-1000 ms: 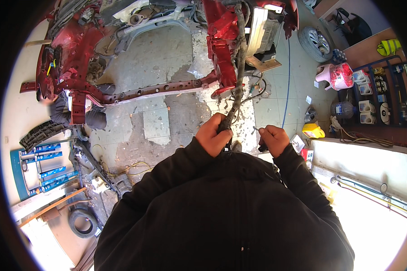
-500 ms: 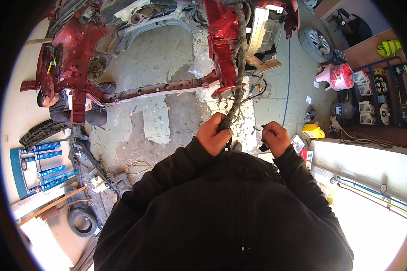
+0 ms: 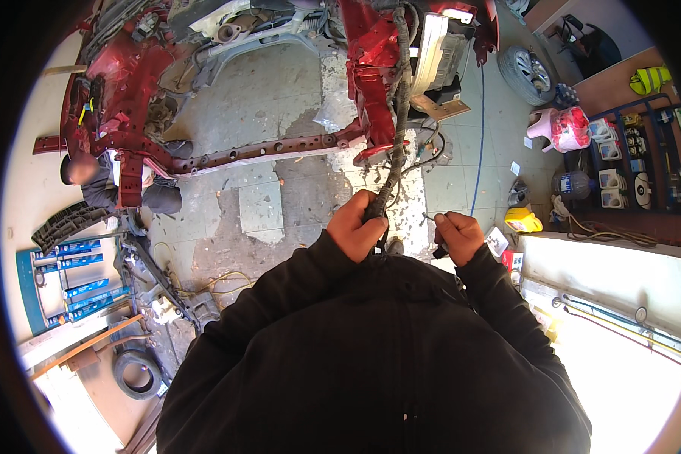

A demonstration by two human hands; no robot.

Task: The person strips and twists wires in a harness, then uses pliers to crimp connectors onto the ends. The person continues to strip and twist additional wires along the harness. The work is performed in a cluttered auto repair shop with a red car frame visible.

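Note:
My left hand (image 3: 352, 225) is wrapped round the lower end of a thick wiring harness (image 3: 401, 113) bound in dark tape. From my fist the harness runs up and away along the right red frame rail (image 3: 373, 94) of a stripped car body. To the right, and apart from the harness, my right hand (image 3: 461, 236) is closed in a pinch. A small black piece (image 3: 440, 250) shows below its fingers and a thin dark tip sticks out by the thumb; what kind of thing it is I cannot make out.
A dark red crossbar (image 3: 265, 152) spans the car's front. Another person (image 3: 94, 185) crouches at its left end. A blue hose (image 3: 479, 144), a wheel (image 3: 527, 74) and a yellow container (image 3: 523, 220) are on the right. A loose tyre (image 3: 138, 373) lies lower left.
My right hand has shifted slightly left and down, with its fingers still pinched. My left hand keeps its hold on the harness, almost unmoved.

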